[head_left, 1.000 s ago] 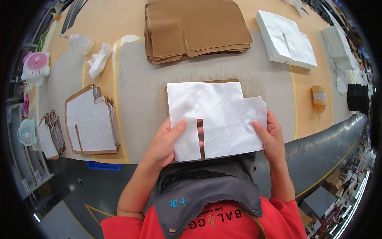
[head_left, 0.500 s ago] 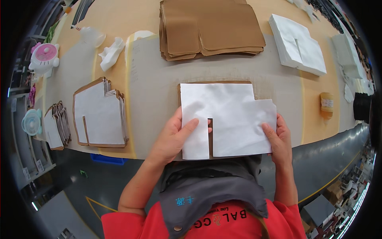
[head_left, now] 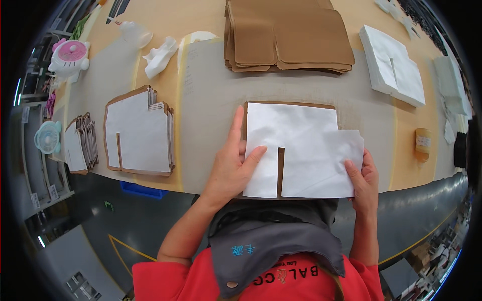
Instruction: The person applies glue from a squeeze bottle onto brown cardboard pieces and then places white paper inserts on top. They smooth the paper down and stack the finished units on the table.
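A white cut sheet point(head_left: 311, 165) with a narrow slot and a stepped upper right corner lies over a brown piece point(head_left: 296, 103), which shows along its top and left edges and through the slot. My left hand point(head_left: 233, 168) is open at the left edge, index finger stretched along it and thumb on the white face. At the right end, my right hand point(head_left: 365, 178) pinches the white sheet, thumb above and fingers partly hidden behind the edge.
Beyond the sheet sits a brown stack point(head_left: 291, 42), with a white stack point(head_left: 394, 65) at far right. White-faced, brown-edged pieces point(head_left: 140, 133) stand left, beside a smaller bundle point(head_left: 80, 143). An amber bottle point(head_left: 422, 145) lies right; a pink-white fan point(head_left: 70, 57) is far left.
My left hand's fingers have come out from under the sheet, and its index finger now stretches up the left edge. The right hand keeps its pinch. The whole view has shifted slightly.
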### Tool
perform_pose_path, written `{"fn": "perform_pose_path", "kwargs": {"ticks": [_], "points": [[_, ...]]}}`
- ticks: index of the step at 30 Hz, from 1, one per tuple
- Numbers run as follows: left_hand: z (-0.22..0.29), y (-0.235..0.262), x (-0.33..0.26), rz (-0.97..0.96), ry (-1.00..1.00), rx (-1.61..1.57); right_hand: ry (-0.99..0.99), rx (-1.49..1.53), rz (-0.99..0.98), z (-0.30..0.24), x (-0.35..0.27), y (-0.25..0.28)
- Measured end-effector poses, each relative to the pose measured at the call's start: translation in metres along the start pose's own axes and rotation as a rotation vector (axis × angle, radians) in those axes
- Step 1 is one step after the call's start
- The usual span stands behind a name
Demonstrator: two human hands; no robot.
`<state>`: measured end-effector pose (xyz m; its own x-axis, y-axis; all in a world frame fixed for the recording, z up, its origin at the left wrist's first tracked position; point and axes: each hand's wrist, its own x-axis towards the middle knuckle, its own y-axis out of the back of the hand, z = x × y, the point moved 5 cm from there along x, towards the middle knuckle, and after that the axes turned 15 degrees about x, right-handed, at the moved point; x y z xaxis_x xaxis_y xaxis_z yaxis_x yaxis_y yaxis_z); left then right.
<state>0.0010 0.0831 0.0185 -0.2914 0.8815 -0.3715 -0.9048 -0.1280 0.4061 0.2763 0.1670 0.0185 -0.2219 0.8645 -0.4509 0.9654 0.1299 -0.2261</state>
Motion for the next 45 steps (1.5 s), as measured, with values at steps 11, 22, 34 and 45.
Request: {"fn": "perform_pose_path", "kwargs": {"ticks": [11,22,34,45], "points": [[-0.005,0.003,0.000,-0.073,0.011,0.166,0.027,-0.009,0.010,0.000,0.000,-0.004],[-0.003,0.002,-0.001,-0.067,-0.029,0.247,0.039,-0.047,0.018,-0.002,-0.001,-0.003],[0.005,0.007,-0.006,-0.012,-0.043,0.306,0.050,-0.071,0.036,0.000,-0.001,-0.003],[0.009,0.012,-0.013,-0.072,-0.009,0.417,0.103,-0.086,0.053,0.008,0.005,0.001]]}}
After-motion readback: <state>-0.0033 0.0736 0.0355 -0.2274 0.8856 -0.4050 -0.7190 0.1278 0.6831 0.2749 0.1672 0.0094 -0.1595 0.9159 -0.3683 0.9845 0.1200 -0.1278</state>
